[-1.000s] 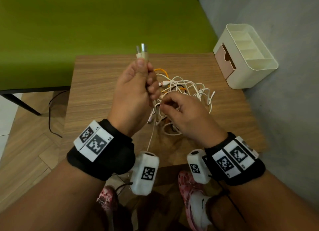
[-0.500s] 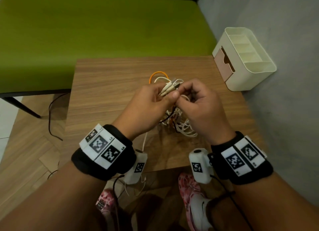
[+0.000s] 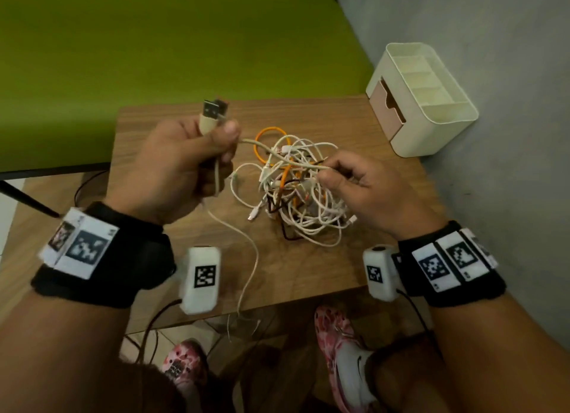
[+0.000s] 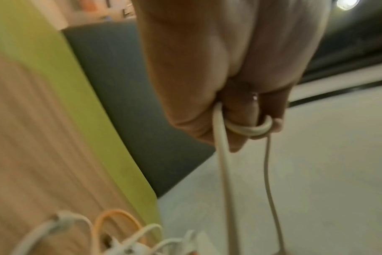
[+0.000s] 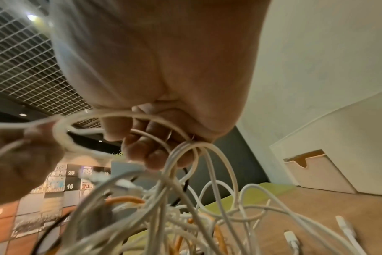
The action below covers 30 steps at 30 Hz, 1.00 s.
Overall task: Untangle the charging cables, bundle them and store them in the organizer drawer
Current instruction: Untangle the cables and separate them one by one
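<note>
A tangle of white, orange and dark charging cables lies on the small wooden table. My left hand is raised left of the pile and grips a beige cable, its USB plug sticking up above the thumb. In the left wrist view the cable loops around my curled fingers. A strand runs from that hand to my right hand, which pinches it over the pile. In the right wrist view several white cables hang from those fingers. The cream organizer stands at the table's far right corner, its pink drawer pushed in.
A green bench runs behind the table. A grey wall stands close on the right. One beige cable tail hangs over the table's near edge. My shoes are below, on the wooden floor.
Half a second ago both hands met over the pile, pinching plugs. The left hand has since pulled away up and left with the USB plug, stretching a strand to the right hand.
</note>
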Tool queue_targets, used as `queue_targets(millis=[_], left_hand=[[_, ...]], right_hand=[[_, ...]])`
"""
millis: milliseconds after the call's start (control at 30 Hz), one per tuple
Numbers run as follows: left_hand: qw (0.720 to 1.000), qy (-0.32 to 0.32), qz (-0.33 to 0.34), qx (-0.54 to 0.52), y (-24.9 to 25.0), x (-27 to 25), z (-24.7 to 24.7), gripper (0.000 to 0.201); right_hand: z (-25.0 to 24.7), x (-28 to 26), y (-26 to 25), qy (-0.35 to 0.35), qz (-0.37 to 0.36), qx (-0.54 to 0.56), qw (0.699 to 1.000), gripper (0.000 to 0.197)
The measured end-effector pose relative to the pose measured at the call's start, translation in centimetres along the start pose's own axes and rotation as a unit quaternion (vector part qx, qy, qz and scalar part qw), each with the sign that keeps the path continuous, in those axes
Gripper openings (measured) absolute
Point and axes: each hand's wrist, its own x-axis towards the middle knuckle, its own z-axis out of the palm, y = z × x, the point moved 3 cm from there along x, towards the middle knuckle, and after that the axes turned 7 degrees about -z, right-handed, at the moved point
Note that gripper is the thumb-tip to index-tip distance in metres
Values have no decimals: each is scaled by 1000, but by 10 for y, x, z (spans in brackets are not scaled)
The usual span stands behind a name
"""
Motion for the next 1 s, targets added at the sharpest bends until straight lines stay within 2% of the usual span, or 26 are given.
queue_targets(millis=[33,67,133,167,233,300,367,400,433,500,600,667,733,767,833,867,933,1000], left_hand=[[996,50,-7,79,-3,2,-5,32],[976,91,-12,198,-8,4,-7,33],[910,130,-23,393,-20,9,-6,32],[891,144,-22,431,-25,11,-6,32],[873,180,14,453,-27,11,-3,34],[846,217,89,478,-20,6,7,29],[825,223,200,479,-11,-4,24,16],[832,202,236,459,-11,-6,33,10],[852,168,242,433,-14,-6,38,10],[896,83,195,389,-26,3,48,11],[922,10,121,367,-33,12,46,14],[921,-3,121,371,-31,14,42,20],[922,13,129,366,-26,12,39,22],[939,30,121,322,-23,10,35,24],[984,45,96,145,-13,8,26,28],[994,35,87,57,-9,7,21,28],[997,12,75,-23,-4,6,12,29],[998,15,49,-21,-8,6,7,29]], right_hand=[[-2,0,0,23,3,7,1000,10],[-4,-1,-1,49,2,16,999,12],[-5,0,-6,86,-9,35,996,12],[-4,1,-9,92,-18,35,995,10],[3,5,-12,75,-51,-9,996,8],[14,10,-9,45,-90,-87,991,13],[23,13,-6,34,-118,-125,985,16],[25,13,-7,36,-131,-126,983,17],[27,13,-10,41,-147,-120,981,17],[24,12,-17,67,-173,-100,978,14],[19,12,-23,106,-175,-91,975,8],[18,12,-24,114,-169,-87,975,9],[18,11,-22,109,-166,-80,977,11],[19,12,-19,101,-158,-80,979,15],[20,12,-9,79,-129,-109,982,28],[19,13,-3,72,-116,-146,980,34],[15,12,6,74,-84,-216,970,42],[10,12,10,91,-71,-240,964,35]])
